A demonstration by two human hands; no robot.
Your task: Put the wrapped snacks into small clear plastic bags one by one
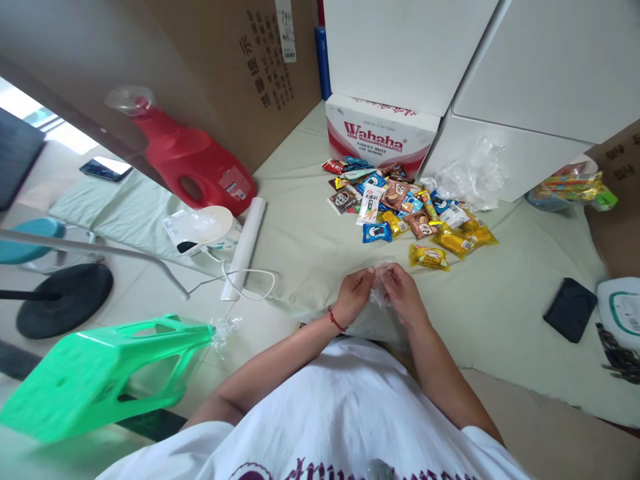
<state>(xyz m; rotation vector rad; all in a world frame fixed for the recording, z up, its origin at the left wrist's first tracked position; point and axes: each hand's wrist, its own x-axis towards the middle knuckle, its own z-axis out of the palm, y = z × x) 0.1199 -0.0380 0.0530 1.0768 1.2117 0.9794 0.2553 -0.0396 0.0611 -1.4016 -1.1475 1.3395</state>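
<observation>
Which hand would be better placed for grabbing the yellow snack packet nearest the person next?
Probably the right hand: it is nearer that yellow snack packet, with the left hand farther off. Both pinch clear plastic, so either would likely need freeing first.

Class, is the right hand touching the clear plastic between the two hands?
Touching. The head view shows the right hand pinching the clear plastic.
</observation>
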